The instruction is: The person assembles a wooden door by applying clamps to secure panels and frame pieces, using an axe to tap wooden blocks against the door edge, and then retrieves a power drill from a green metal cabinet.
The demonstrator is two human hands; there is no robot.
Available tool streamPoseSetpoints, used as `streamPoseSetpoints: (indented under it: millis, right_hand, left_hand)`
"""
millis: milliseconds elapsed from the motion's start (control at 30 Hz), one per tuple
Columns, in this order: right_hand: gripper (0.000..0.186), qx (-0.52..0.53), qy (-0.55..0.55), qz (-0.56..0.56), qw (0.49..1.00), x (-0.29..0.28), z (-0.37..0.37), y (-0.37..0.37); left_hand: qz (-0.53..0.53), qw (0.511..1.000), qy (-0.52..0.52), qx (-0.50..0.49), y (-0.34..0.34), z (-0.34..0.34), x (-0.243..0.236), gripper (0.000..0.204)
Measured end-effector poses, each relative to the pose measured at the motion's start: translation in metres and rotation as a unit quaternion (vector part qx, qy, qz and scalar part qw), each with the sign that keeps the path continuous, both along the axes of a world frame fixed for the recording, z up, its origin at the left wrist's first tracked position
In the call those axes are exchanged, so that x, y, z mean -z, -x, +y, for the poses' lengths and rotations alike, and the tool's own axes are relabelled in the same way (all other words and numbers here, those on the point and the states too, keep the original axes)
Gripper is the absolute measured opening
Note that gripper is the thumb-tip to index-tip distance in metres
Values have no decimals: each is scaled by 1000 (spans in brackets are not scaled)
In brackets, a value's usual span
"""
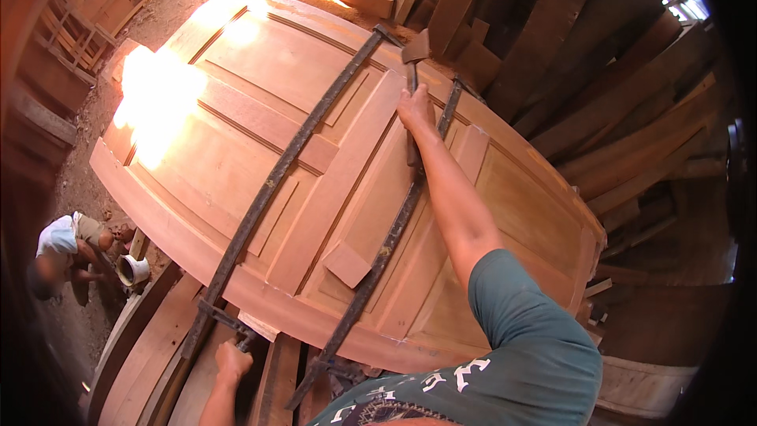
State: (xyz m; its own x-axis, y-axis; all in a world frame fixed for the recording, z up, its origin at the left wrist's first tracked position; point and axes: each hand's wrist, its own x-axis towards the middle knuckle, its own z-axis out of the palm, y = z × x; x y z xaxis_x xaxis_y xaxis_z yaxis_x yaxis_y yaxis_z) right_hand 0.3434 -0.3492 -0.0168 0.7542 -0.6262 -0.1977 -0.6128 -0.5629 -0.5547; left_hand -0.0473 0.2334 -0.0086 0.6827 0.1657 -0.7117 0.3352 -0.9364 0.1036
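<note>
A large panelled wooden door (347,181) lies flat in front of me. Two long dark bar clamps span it, the left bar clamp (272,177) and the right bar clamp (384,256). My right hand (415,107) is closed round the handle of a hammer (413,71) near the door's far edge; its blocky brown head points away from me. At the near edge, my left hand (233,361) is closed at the screw handle (247,340) of the left clamp. A small loose wood block (346,263) rests on the door beside the right clamp.
Wooden planks (544,39) lean in stacks at the far right. Boards (150,339) lie under the door's near left side. Another person (71,248) crouches at the left by a white bucket (132,270). Wooden frames (98,4) stand at the far left. Sunlight glares on the door's far left.
</note>
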Motion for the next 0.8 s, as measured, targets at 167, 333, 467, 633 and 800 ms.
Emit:
streamPoseSetpoints:
  millis: [167,333,467,633,800]
  right_hand:
    - [49,-68,95,64,991,26,-41,3]
    - [47,-54,58,56,995,12,-25,6]
    - [42,-102,136,39,985,23,-53,-6]
    - [28,-134,-87,133,978,-8,-73,0]
    - [26,-79,-288,-66,952,-50,-21,128]
  left_hand:
    - [-50,998,-20,18,5,3,12,46]
    - [-140,987,-76,-22,23,-9,18,35]
    - [-203,970,-124,-42,27,-18,36,26]
    - [-160,984,-71,45,24,5,27,25]
    - [298,891,291,-180,-19,51,24,39]
